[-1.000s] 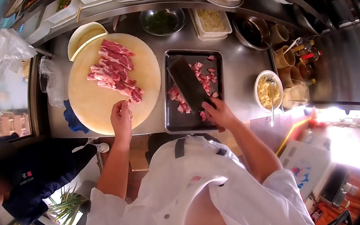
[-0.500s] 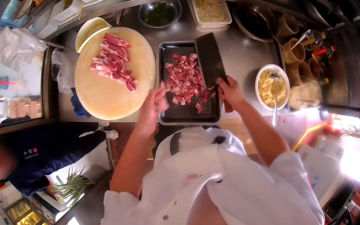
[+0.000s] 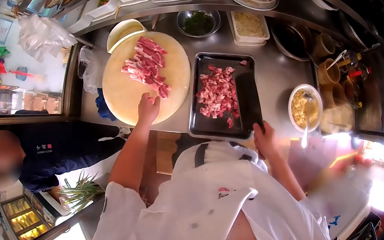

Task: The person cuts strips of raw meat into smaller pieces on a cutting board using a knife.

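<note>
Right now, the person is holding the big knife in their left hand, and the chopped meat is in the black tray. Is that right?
Not quite: the big knife is in the right hand, not the left hand, as the head view shows. The chopped meat is in the black tray, just as you said.

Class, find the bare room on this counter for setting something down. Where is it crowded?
Bare: the counter between the tray and white bowl; the board, left of its meat. Crowded: the right end, where brown pots stand close together.
</note>
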`<state>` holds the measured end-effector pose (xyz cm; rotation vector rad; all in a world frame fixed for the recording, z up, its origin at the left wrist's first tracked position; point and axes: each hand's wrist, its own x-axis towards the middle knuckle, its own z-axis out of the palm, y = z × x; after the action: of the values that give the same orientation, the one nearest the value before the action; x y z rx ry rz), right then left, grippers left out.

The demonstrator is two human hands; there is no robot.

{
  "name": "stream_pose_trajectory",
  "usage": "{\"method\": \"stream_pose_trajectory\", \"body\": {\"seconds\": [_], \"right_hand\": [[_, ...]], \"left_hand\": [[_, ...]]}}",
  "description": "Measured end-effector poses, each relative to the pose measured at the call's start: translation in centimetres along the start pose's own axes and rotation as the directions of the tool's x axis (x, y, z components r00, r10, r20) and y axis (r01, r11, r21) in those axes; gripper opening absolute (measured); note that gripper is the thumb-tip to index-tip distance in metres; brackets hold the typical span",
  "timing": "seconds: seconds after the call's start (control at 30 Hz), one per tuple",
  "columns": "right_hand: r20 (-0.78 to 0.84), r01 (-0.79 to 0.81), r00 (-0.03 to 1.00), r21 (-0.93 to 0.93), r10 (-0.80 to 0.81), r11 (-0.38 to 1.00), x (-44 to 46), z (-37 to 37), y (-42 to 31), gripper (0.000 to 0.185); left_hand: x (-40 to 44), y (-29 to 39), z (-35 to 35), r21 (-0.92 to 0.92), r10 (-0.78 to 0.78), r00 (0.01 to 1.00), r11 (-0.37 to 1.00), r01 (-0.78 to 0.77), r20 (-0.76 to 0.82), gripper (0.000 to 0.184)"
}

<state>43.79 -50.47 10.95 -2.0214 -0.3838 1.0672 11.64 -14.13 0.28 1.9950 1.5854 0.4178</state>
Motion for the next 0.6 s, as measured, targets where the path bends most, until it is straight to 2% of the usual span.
{"method": "stream_pose_trajectory", "body": {"seconds": [0.03, 0.13, 0.23, 0.33, 0.37, 0.47, 0.5, 0.6], "right_hand": [[0.002, -0.012, 1.000, -0.022, 0.012, 1.000, -0.4, 0.8, -0.3, 0.031], [-0.002, -0.042, 0.999, -0.057, 0.042, 0.998, -1.4, 3.5, -1.6, 0.031], [-0.005, -0.037, 0.999, -0.072, 0.037, 0.997, -1.2, 6.2, -2.7, 0.034], [-0.047, -0.056, 0.997, -0.051, 0.053, 0.997, -1.4, 9.7, -4.6, 0.033], [-0.062, -0.059, 0.996, -0.048, 0.056, 0.997, -1.1, 10.8, -5.4, 0.032], [-0.057, 0.013, 0.998, -0.035, -0.015, 0.999, -0.8, 14.1, -6.3, 0.028], [-0.049, 0.000, 0.999, -0.023, -0.001, 1.000, -1.0, 15.2, -7.1, 0.028], [-0.022, -0.027, 0.999, -0.001, 0.027, 1.000, -2.1, 18.1, -10.2, 0.027]], "left_hand": [[0.9, 0.9, 0.3, 0.001, 0.011, 0.999, 1.000, -0.011, -0.038, 0.054], [2.5, 4.9, -0.7, -0.188, -0.034, 0.986, 0.980, 0.065, 0.162, 0.062], [2.9, 6.4, -1.6, -0.022, -0.048, 0.953, 0.998, 0.057, 0.298, 0.065], [4.1, 1.9, -1.4, -0.085, 0.022, 0.934, 0.996, 0.008, 0.356, 0.065], [3.5, 0.7, -1.5, -0.225, 0.015, 0.947, 0.973, 0.061, 0.321, 0.048], [2.9, 0.9, -7.7, -0.445, 0.108, 0.797, 0.870, 0.214, 0.595, 0.024], [2.8, 0.6, -9.1, -0.516, 0.140, 0.752, 0.805, 0.291, 0.644, 0.010], [2.5, -2.8, -10.6, -0.612, 0.085, 0.712, 0.587, 0.529, 0.697, 0.006]]}}
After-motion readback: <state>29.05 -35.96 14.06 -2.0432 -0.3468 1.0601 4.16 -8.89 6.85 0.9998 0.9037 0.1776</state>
